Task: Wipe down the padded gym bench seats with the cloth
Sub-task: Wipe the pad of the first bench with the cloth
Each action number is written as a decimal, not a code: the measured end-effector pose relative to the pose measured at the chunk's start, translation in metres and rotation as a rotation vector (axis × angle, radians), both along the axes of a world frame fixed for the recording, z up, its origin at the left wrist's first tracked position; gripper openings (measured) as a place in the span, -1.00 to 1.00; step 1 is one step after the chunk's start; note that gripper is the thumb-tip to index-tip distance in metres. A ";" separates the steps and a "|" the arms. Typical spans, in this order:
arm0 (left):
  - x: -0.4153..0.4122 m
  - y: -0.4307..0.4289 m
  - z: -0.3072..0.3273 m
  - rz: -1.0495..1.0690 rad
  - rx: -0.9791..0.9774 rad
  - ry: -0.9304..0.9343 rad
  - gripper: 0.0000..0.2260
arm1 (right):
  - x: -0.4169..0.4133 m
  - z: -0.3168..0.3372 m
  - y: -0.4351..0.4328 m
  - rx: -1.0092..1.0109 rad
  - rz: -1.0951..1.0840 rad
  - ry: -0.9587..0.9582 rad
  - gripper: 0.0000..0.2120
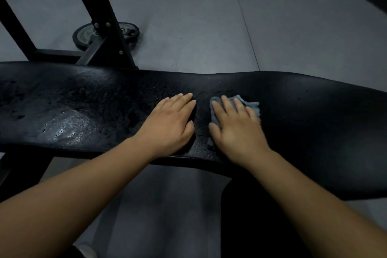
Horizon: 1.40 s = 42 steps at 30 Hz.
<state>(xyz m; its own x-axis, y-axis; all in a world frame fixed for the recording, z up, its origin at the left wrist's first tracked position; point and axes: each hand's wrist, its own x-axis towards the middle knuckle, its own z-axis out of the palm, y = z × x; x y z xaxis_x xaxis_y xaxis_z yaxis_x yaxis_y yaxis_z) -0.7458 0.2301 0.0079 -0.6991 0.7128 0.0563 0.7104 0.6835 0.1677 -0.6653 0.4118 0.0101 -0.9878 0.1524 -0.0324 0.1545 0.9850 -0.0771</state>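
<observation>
Two bare forearms reach in from the bottom edge toward the bench (314, 123), a long black padded seat that runs across the whole view from left to right. The left hand (169, 124) lies palm down on the pad, fingers straight and close together, holding nothing, with its fingertips pointing away from the person. Just beside it, apart by a narrow strip of pad, the right hand (237, 130) presses flat on the cloth (252, 106), its fingers spread and straight rather than curled round it. The cloth is grey-blue and crumpled; it sits on the middle of the bench top, mostly hidden under the palm, and shows past the fingertips, on the thumb side and as a small scrap by the wrist. The hand looks slightly blurred. Left of the hands the pad is rough and cracked, with a shiny patch that catches the light; right of them it is smooth and dark. Beyond the far edge of the bench, at the left, stands a black metal frame (100, 27) with bolted brackets. A weight plate (83, 35) lies flat on the floor (209, 27) behind the frame's upright. The floor is grey matting with a seam running diagonally on the right. Dark shapes at the top edge are too dim to tell.
</observation>
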 end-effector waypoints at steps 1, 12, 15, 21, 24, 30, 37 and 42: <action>0.003 0.003 0.002 0.006 0.004 -0.002 -0.35 | 0.001 -0.001 -0.011 -0.014 -0.011 0.002 -0.24; 0.035 0.049 -0.001 0.067 0.055 -0.025 -0.33 | 0.023 -0.003 0.019 -0.028 -0.072 -0.002 -0.38; 0.037 0.051 -0.006 0.103 0.039 -0.026 -0.39 | 0.061 -0.004 0.006 -0.050 0.132 0.036 -0.38; 0.038 0.052 -0.008 0.120 0.036 0.024 -0.42 | 0.018 -0.004 0.066 -0.063 -0.084 0.040 -0.36; 0.040 0.052 -0.008 0.116 0.044 0.010 -0.39 | 0.009 -0.009 0.034 -0.041 -0.013 0.060 -0.41; 0.024 0.064 0.003 0.110 0.020 -0.024 -0.40 | 0.025 -0.004 0.082 -0.048 0.051 0.053 -0.38; 0.021 0.072 -0.001 0.120 0.032 -0.005 -0.40 | -0.010 -0.003 0.042 -0.051 0.104 0.054 -0.36; 0.001 0.078 0.000 0.114 0.004 0.014 -0.44 | -0.027 -0.002 0.090 -0.041 0.018 0.020 -0.44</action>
